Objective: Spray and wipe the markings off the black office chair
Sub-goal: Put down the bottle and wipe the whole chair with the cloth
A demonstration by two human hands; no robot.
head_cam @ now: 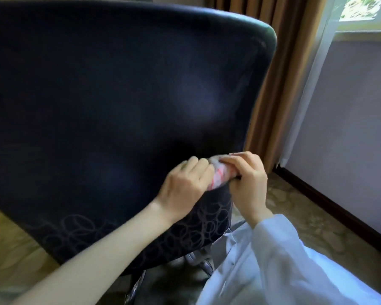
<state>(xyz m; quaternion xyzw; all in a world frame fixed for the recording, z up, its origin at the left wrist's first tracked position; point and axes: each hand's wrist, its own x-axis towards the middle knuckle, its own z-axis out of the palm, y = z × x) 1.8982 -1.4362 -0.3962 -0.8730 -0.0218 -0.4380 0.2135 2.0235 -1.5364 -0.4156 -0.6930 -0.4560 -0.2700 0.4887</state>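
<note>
Cloth [220,176] between left hand [185,186], right hand [249,179]

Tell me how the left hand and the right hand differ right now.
The left hand comes off a bare forearm; the right hand comes out of a pale sleeve. The left hand lies over the face of the chair, the right hand at its edge. Both grip the cloth.
</note>
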